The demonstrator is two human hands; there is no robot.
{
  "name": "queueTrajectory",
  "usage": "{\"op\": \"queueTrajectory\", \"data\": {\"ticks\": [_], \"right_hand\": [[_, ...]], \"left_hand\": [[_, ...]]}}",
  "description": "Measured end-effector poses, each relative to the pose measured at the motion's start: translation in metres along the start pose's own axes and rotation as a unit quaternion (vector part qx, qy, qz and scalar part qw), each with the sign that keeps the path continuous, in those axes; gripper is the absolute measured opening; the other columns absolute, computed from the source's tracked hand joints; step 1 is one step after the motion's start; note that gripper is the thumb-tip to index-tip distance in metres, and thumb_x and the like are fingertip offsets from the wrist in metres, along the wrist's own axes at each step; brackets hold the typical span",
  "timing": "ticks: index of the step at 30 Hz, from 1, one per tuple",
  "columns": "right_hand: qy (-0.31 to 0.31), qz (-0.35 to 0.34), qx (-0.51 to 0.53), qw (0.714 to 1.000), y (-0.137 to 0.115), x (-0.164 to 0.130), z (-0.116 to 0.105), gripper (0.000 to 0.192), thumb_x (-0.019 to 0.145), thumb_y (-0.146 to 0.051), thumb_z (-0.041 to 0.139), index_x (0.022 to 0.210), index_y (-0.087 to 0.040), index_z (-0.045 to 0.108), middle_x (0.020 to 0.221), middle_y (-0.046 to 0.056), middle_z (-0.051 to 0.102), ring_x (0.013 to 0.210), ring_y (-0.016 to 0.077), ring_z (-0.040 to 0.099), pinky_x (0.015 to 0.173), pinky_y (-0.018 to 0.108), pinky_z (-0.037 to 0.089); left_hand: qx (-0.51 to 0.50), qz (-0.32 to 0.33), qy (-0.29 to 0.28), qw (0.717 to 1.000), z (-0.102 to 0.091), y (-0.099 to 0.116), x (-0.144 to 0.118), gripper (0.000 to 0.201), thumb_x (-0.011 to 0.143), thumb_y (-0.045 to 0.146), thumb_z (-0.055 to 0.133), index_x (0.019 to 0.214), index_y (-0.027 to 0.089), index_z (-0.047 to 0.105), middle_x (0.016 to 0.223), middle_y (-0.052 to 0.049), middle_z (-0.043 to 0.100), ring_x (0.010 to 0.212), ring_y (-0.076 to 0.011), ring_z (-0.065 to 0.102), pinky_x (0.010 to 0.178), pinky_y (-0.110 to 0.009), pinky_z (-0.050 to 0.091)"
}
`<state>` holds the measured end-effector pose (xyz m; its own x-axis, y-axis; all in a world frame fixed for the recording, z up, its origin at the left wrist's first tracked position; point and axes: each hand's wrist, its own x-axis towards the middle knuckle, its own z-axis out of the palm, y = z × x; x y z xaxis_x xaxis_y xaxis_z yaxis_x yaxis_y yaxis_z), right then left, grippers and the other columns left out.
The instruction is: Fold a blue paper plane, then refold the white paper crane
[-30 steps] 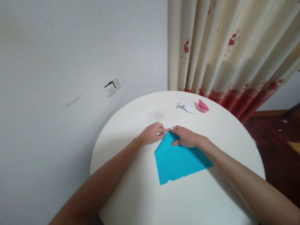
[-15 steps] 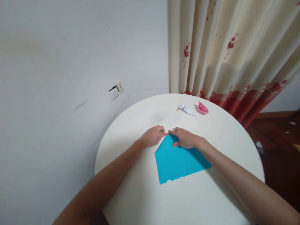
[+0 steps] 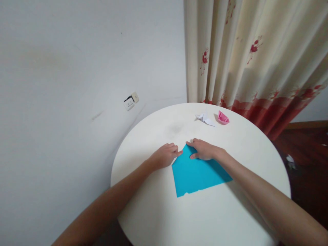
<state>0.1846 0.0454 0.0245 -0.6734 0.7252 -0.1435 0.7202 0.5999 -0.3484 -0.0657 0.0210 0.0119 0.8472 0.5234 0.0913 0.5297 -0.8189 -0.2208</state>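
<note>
Blue paper (image 3: 197, 172), folded to a point, lies under the flat right hand (image 3: 203, 150), the left hand (image 3: 166, 155) loosely curled beside that point, mid-crease; pressing the fold flat seems next.

The blue paper (image 3: 197, 172) lies flat on the white round desk (image 3: 205, 218), folded so that its two far corners meet in a point at 12 o'clock, giving it a house-like outline with a straight, slightly nicked near edge at 6 o'clock. Its colour is a bright, even turquoise, with a faint crease running across below the peak. It sits near the middle of the desk, turned a little so the near edge rises toward 3 o'clock.
</note>
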Motion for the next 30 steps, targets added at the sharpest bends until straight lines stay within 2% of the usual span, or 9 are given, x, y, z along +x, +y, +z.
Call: {"op": "queueTrajectory", "data": {"ticks": [12, 15, 18, 22, 26, 28, 30], "right_hand": [[-0.002, 0.003, 0.018, 1.000, -0.003, -0.005, -0.003, 0.080, 0.084, -0.038, 0.070, 0.150, -0.007, 0.039, 0.135, 0.024, 0.052, 0.120, 0.0342, 0.054, 0.103, 0.040, 0.039], [0.000, 0.004, 0.022, 1.000, -0.003, -0.005, -0.003, 0.078, 0.084, -0.037, 0.069, 0.150, -0.007, 0.039, 0.135, 0.024, 0.052, 0.119, 0.0339, 0.054, 0.103, 0.040, 0.039], [0.004, 0.000, 0.024, 1.000, -0.002, -0.004, -0.003, 0.077, 0.083, -0.038, 0.070, 0.149, -0.009, 0.041, 0.132, 0.023, 0.054, 0.117, 0.0323, 0.055, 0.102, 0.038, 0.040], [0.019, 0.000, 0.014, 1.000, -0.003, -0.005, -0.002, 0.076, 0.083, -0.038, 0.071, 0.148, -0.008, 0.043, 0.127, 0.022, 0.057, 0.113, 0.0312, 0.057, 0.099, 0.036, 0.040], [0.067, -0.007, 0.028, 0.997, -0.008, -0.013, 0.001, 0.077, 0.081, -0.035, 0.074, 0.146, -0.009, 0.043, 0.116, 0.019, 0.061, 0.105, 0.0288, 0.059, 0.093, 0.035, 0.042], [0.091, -0.015, 0.048, 0.995, -0.009, -0.017, 0.001, 0.073, 0.080, -0.034, 0.075, 0.143, -0.011, 0.046, 0.112, 0.016, 0.063, 0.102, 0.0275, 0.060, 0.090, 0.034, 0.043], [0.102, -0.028, 0.078, 0.991, -0.007, -0.020, 0.001, 0.060, 0.083, -0.032, 0.070, 0.138, -0.015, 0.051, 0.110, 0.013, 0.065, 0.098, 0.0257, 0.061, 0.087, 0.033, 0.044]], "left_hand": [[-0.048, -0.014, -0.047, 0.998, -0.034, 0.034, -0.067, 0.037, 0.098, 0.018, 0.043, 0.132, 0.021, 0.055, 0.093, -0.008, 0.061, 0.088, -0.0226, 0.052, 0.079, -0.037, 0.040], [-0.097, -0.035, -0.030, 0.994, -0.036, 0.032, -0.073, 0.034, 0.094, 0.014, 0.045, 0.121, 0.024, 0.064, 0.093, -0.006, 0.062, 0.088, -0.0211, 0.055, 0.082, -0.036, 0.042], [-0.152, -0.117, 0.020, 0.981, -0.037, 0.023, -0.057, 0.035, 0.087, 0.005, 0.046, 0.099, 0.024, 0.073, 0.092, -0.005, 0.064, 0.089, -0.0189, 0.059, 0.084, -0.033, 0.044], [-0.217, -0.216, 0.074, 0.949, -0.037, 0.011, -0.002, 0.038, 0.085, 0.006, 0.044, 0.104, 0.022, 0.073, 0.102, -0.004, 0.067, 0.094, -0.0174, 0.063, 0.085, -0.029, 0.048], [-0.240, -0.222, 0.008, 0.945, -0.023, 0.008, 0.050, 0.019, 0.086, 0.021, 0.055, 0.094, 0.022, 0.073, 0.092, -0.004, 0.069, 0.086, -0.0200, 0.065, 0.079, -0.030, 0.049], [-0.241, -0.231, 0.017, 0.942, -0.010, 0.012, 0.062, 0.013, 0.084, 0.024, 0.060, 0.091, 0.021, 0.071, 0.090, -0.003, 0.068, 0.085, -0.0203, 0.064, 0.077, -0.030, 0.049], [-0.232, -0.240, 0.055, 0.941, 0.001, 0.015, 0.064, 0.010, 0.084, 0.025, 0.062, 0.090, 0.020, 0.068, 0.091, -0.004, 0.066, 0.088, -0.0207, 0.063, 0.080, -0.031, 0.048]]}}
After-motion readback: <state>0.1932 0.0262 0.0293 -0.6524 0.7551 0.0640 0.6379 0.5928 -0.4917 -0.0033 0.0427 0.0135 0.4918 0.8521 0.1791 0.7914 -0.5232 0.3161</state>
